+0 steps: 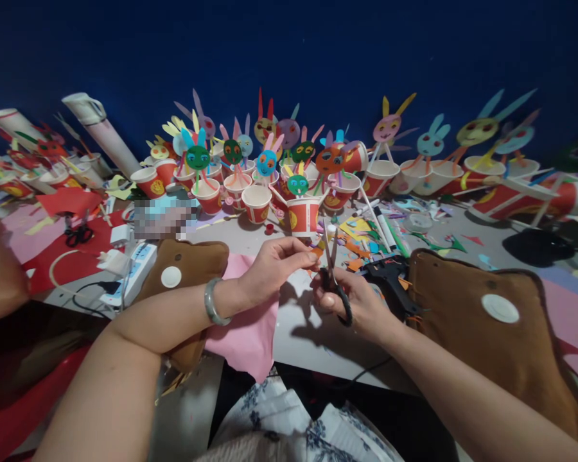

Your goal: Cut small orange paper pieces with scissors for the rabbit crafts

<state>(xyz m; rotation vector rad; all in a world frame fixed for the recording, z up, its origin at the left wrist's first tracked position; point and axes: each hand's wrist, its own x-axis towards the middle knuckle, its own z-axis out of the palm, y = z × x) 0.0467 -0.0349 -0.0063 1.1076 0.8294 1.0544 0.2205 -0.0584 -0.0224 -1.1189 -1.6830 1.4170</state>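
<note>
My left hand (277,266), with a grey-green bangle (213,303) on its wrist, is closed in a pinch near the middle of the view. What its fingertips hold is too small to make out. Just right of it, my right hand (349,298) is wrapped round black-handled scissors (332,256), whose blades point up and stand slightly apart. Behind both hands is a red and white paper cup (303,217) with a green paper rabbit face (297,185) on it. Pink paper (250,327) lies under my left forearm.
Many cups with paper rabbits stand along the blue wall (289,45). A black glue gun (395,279) and brown pouch (491,321) lie right; another brown pouch (187,263), a power strip (137,273) and black scissors (78,232) left. A person's arm (0,269) shows far left.
</note>
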